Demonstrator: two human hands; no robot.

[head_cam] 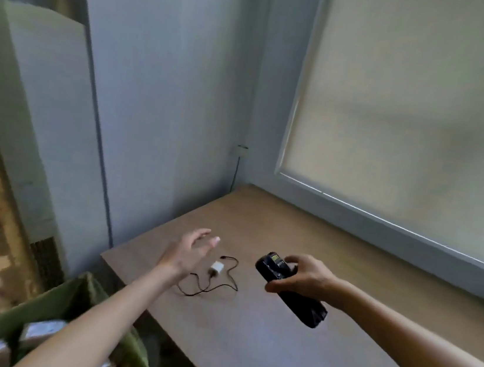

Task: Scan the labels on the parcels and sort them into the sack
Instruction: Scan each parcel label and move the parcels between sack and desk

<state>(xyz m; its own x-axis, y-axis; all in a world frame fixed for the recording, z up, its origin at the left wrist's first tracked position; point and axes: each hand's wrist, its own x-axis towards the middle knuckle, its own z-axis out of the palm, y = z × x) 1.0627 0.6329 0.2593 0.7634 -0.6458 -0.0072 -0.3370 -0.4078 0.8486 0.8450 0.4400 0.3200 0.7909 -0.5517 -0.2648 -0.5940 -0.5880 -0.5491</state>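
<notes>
Here wooden table (347,259) in corner (blind (413,113) drawn).

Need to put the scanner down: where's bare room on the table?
Bare tabletop runs in front of the scanner and behind it toward the window blind. It is crowded by the charger and its cable, beside the left hand.

Your black scanner (291,288) lies tilted above the table. Blurred parcels (39,330) sit inside the green sack (66,295), lower left.
</notes>
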